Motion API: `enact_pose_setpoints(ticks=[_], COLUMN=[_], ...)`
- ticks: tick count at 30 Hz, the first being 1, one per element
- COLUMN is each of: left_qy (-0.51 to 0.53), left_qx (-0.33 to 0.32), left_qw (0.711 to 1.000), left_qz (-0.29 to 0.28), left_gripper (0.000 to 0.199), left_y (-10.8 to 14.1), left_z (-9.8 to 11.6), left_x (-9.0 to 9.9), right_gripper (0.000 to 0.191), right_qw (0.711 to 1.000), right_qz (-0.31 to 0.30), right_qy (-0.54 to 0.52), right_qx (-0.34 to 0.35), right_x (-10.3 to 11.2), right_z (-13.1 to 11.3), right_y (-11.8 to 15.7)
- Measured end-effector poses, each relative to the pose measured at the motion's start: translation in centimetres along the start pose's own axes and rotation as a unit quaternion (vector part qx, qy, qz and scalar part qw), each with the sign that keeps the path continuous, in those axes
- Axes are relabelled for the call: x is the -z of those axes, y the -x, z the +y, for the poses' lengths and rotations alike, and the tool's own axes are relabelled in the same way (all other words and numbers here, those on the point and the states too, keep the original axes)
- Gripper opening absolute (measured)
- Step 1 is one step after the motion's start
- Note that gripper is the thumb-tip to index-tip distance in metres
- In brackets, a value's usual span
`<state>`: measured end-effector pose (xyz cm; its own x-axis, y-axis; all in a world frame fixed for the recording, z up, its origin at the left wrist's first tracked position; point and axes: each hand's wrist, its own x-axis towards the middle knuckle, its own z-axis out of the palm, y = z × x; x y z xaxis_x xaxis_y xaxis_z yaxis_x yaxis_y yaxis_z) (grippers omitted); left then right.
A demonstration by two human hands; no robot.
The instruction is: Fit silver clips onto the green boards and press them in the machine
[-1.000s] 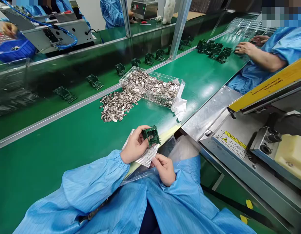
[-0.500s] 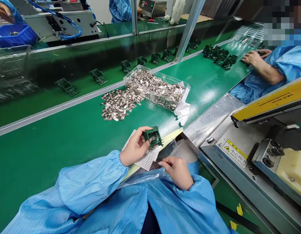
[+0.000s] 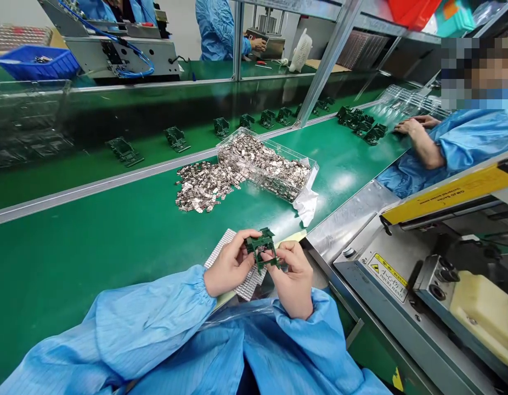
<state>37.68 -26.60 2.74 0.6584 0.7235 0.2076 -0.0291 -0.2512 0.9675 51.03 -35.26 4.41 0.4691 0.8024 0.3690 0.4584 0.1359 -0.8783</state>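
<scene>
My left hand (image 3: 228,267) grips a dark green plastic frame (image 3: 260,241) by its left side, fingers behind and thumb in front. At the frame's right side, my right hand (image 3: 293,277) is closed, with its thumb tip at the central opening and fingers pressed against the edge. Whether a small piece is also between those fingertips is hidden. Beneath both hands lies a sheet of small silver pieces in rows (image 3: 221,248). Farther back, loose metal pieces (image 3: 204,186) form a heap beside a clear plastic box (image 3: 270,184) filled with more of them.
Several green frames (image 3: 176,139) stand in a row behind the metal rail. More frames (image 3: 361,123) are piled near a co-worker's hands (image 3: 414,125). A machine with a warning label (image 3: 388,277) flanks the right side. Crumpled white paper (image 3: 306,208) touches the box.
My right hand has risen from below the frame and now touches its right side. The left hand keeps its hold, and the frame has turned somewhat. The camera view has tilted upward.
</scene>
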Motion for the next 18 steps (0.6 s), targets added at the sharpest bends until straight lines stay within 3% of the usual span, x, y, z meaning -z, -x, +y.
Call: enact_pose_setpoints(ticks=[5, 9, 14, 18], left_qy=[-0.001, -0.03, -0.044, -0.02], left_qx=[-0.012, -0.028, -0.059, -0.029], left_qw=[1.0, 0.999, 0.997, 0.999], left_qz=[-0.011, -0.019, -0.023, -0.023], left_gripper=[0.037, 0.035, 0.032, 0.032], left_y=[0.2, 0.2, 0.5, 0.8], left_z=[-0.2, 0.0, 0.0, 0.1], left_x=[0.0, 0.0, 0.0, 0.1], right_gripper=[0.011, 0.015, 0.025, 0.029], right_qw=[0.999, 0.999, 0.992, 0.961], right_qz=[0.007, -0.005, 0.026, 0.011], right_qy=[0.048, 0.025, -0.088, -0.229], right_qx=[-0.003, -0.035, -0.09, -0.155], right_x=[-0.4, -0.3, -1.0, -0.5], right_z=[-0.3, -0.2, 0.5, 0.8], right_y=[0.0, -0.1, 0.2, 0.6])
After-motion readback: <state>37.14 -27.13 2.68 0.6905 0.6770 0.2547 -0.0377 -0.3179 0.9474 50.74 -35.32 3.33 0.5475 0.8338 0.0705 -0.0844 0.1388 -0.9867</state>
